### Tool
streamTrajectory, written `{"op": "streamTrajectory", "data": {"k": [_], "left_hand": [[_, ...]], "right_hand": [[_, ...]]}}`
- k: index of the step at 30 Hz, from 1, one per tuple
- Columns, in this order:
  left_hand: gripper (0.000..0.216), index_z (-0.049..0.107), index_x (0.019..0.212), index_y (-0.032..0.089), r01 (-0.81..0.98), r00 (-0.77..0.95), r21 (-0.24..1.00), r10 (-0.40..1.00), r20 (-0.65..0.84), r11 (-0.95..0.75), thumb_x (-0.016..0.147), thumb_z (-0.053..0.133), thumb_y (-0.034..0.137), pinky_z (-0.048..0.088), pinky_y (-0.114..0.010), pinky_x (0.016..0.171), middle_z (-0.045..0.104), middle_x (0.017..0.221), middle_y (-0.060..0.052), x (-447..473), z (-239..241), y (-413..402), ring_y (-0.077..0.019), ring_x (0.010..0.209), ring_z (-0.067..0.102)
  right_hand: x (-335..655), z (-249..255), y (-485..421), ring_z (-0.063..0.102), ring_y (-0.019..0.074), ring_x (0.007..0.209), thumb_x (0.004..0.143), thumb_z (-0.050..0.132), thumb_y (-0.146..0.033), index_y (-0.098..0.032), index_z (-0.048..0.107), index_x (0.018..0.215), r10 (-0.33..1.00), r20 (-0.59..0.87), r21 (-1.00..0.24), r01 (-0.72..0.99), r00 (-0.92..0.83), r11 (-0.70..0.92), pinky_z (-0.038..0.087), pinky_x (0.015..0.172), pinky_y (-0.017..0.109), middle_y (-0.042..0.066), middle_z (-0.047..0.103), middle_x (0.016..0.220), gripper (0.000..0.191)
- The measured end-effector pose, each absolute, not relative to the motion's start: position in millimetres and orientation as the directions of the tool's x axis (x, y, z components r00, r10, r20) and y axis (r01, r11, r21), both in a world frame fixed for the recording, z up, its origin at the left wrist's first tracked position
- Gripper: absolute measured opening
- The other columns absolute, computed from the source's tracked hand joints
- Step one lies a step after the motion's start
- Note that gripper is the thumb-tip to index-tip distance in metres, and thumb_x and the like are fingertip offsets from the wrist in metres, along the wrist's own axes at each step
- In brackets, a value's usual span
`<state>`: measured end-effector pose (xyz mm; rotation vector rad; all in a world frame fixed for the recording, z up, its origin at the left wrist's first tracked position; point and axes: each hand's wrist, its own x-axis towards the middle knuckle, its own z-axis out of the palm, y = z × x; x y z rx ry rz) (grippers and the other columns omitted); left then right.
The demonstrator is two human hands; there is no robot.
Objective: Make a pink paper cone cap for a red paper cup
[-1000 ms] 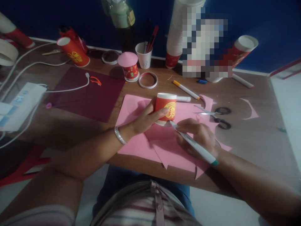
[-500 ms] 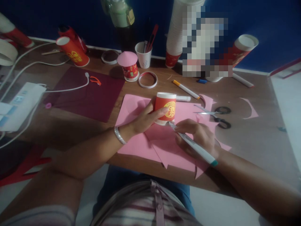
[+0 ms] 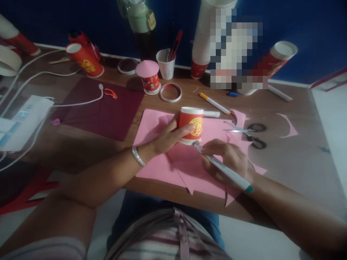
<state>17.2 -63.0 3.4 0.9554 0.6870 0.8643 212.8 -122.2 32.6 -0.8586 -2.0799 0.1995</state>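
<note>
A red paper cup (image 3: 191, 125) with a gold emblem stands upside down on pink paper (image 3: 151, 126) in the middle of the desk. My left hand (image 3: 165, 137) grips the cup from its left side, thumb and fingers around the wall. My right hand (image 3: 226, 159) holds a white marker pen (image 3: 230, 174) with a teal end. The pen's tip touches the paper right at the cup's lower rim, on its front right side.
Black-handled scissors (image 3: 251, 134) lie right of the cup, with pink offcuts (image 3: 288, 126) nearby. Behind are a tape ring (image 3: 170, 92), an orange-capped pen (image 3: 214, 103), a pink-topped cup (image 3: 148, 76), a pen holder cup (image 3: 166, 64) and stacked cups (image 3: 206, 39). Dark red paper (image 3: 103, 108) and a power strip (image 3: 21, 121) lie left.
The pen tip has crept slightly left along the base of the cup. My left hand and the cup stay put.
</note>
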Motion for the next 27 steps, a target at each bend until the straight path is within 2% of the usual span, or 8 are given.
{"op": "streamTrajectory", "data": {"k": [12, 17, 22, 27], "left_hand": [[0.036, 0.059, 0.120, 0.023, -0.311, 0.492, 0.910, 0.866, -0.091, 0.273, 0.093, 0.070, 0.045, 0.061, -0.037, 0.092, 0.071, 0.122, -0.009, 17.5, -0.4, -60.0, -0.0259, 0.114, 0.070], [0.034, 0.063, 0.119, 0.023, -0.356, 0.500, 0.896, 0.864, -0.058, 0.266, 0.093, 0.071, 0.042, 0.059, -0.039, 0.101, 0.072, 0.124, -0.007, 17.5, -1.7, -59.1, -0.0268, 0.119, 0.069], [0.034, 0.065, 0.120, 0.022, -0.365, 0.489, 0.889, 0.870, -0.070, 0.277, 0.093, 0.071, 0.042, 0.059, -0.040, 0.100, 0.072, 0.123, -0.009, 18.2, -1.4, -60.4, -0.0269, 0.117, 0.069], [0.041, 0.063, 0.129, 0.023, -0.351, 0.507, 0.895, 0.859, -0.065, 0.275, 0.094, 0.070, 0.042, 0.059, -0.041, 0.102, 0.071, 0.130, -0.010, 17.3, 0.1, -60.0, -0.0267, 0.118, 0.069]], "right_hand": [[214.2, 26.5, -128.0, 0.075, 0.0153, 0.067, 0.090, 0.069, -0.007, -0.022, 0.061, 0.102, 0.586, 0.711, -0.339, 0.541, -0.388, 0.769, 0.063, 0.061, 0.025, 0.001, 0.075, 0.081, 0.021], [215.9, 27.6, -123.4, 0.077, 0.0162, 0.073, 0.093, 0.067, -0.010, -0.020, 0.060, 0.105, 0.591, 0.701, -0.386, 0.485, -0.399, 0.785, 0.065, 0.064, 0.025, 0.003, 0.076, 0.082, 0.018], [216.9, 26.8, -122.5, 0.078, 0.0166, 0.075, 0.094, 0.065, -0.010, -0.021, 0.059, 0.106, 0.599, 0.683, -0.407, 0.463, -0.419, 0.788, 0.066, 0.067, 0.026, 0.003, 0.076, 0.083, 0.018], [216.2, 26.1, -120.7, 0.079, 0.0165, 0.077, 0.095, 0.065, -0.009, -0.019, 0.059, 0.106, 0.589, 0.690, -0.413, 0.440, -0.421, 0.797, 0.067, 0.069, 0.026, 0.003, 0.076, 0.083, 0.017]]}}
